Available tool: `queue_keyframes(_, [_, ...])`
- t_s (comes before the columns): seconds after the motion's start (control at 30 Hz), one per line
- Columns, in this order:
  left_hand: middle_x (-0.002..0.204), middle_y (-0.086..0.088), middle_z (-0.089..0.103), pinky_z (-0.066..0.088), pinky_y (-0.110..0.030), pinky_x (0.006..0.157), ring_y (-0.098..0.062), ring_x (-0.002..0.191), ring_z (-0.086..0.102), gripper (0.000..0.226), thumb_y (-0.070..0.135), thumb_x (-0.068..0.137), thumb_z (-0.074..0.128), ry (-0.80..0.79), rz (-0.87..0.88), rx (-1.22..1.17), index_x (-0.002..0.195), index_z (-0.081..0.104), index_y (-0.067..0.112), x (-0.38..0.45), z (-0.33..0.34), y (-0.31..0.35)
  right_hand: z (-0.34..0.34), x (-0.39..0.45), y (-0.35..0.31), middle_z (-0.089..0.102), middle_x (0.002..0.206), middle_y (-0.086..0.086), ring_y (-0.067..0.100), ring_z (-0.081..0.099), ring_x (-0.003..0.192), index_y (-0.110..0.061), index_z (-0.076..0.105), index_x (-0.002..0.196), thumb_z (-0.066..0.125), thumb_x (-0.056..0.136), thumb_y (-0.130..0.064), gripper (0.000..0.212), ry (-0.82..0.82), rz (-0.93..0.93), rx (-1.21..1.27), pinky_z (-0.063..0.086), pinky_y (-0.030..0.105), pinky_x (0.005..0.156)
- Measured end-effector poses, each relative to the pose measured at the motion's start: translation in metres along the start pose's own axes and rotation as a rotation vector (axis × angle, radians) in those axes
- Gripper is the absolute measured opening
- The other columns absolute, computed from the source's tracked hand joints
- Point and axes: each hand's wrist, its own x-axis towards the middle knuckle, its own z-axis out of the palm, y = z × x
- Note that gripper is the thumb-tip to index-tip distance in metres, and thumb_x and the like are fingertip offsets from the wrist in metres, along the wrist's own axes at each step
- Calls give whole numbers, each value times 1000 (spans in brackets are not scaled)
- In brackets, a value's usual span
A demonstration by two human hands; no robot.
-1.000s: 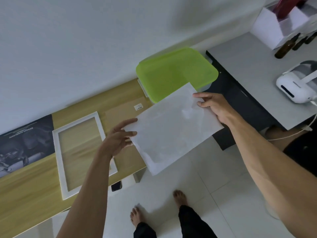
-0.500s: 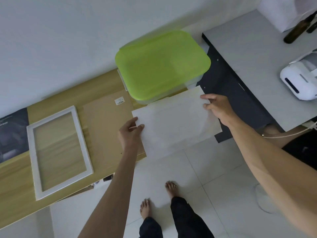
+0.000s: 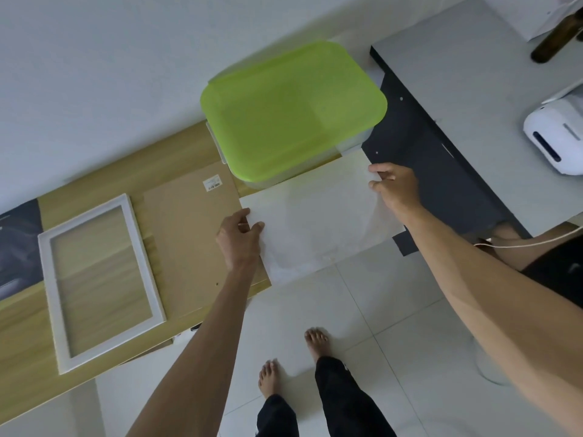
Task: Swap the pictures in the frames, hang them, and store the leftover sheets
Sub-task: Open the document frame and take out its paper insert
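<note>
Both grips pinched shut on white sheet (image 3: 315, 222): left hand (image 3: 238, 238) on its near-left edge, right hand (image 3: 396, 187) on far-right corner, over counter's (image 3: 25, 342) right end beside green-lidded bin (image 3: 293, 111). Risk: thin sheet sags, creases or slips if pull goes uneven

Your arms (image 3: 202, 357) are bare to beyond the elbow, no sleeves, watch or rings showing. You wear dark trousers (image 3: 340, 402), cut above the ankle, and your feet (image 3: 317, 340) are bare.
</note>
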Motion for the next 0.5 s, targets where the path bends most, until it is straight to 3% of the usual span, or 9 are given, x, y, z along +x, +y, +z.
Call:
queue_keyframes(0.17, [97, -4, 61, 53, -35, 85, -23, 80, 59, 42, 7, 77, 81, -11, 121, 112, 118, 71, 7, 1, 2, 0, 3, 1, -4, 71, 120, 0, 10, 63, 117, -14, 74, 119, 68, 83, 0, 39, 23, -19, -46, 47, 20, 97])
queue_keyframes(0.33, [109, -10, 58, 39, -17, 80, -16, 77, 54, 42, 8, 80, 80, 9, 158, 185, 121, 69, 7, 1, 1, 2, 9, -1, -5, 72, 120, 3, 15, 64, 116, -14, 74, 118, 71, 84, -9, 35, 41, -20, -121, 47, 25, 103])
queue_keyframes(0.43, [111, -9, 60, 43, -20, 80, -17, 76, 56, 39, 9, 81, 79, 8, 162, 174, 118, 71, 7, 2, -4, 2, 10, -5, -6, 71, 121, 2, 15, 64, 115, -14, 74, 119, 72, 84, -17, 35, 89, -32, -128, 49, 32, 105])
queue_keyframes(0.5, [112, -9, 62, 48, -26, 78, -19, 75, 59, 34, 12, 82, 77, 33, 164, 157, 115, 72, 7, 4, -10, 2, 11, -9, -9, 68, 122, 3, 14, 62, 113, -16, 74, 117, 70, 85, -18, 32, 103, -58, -153, 48, 29, 103])
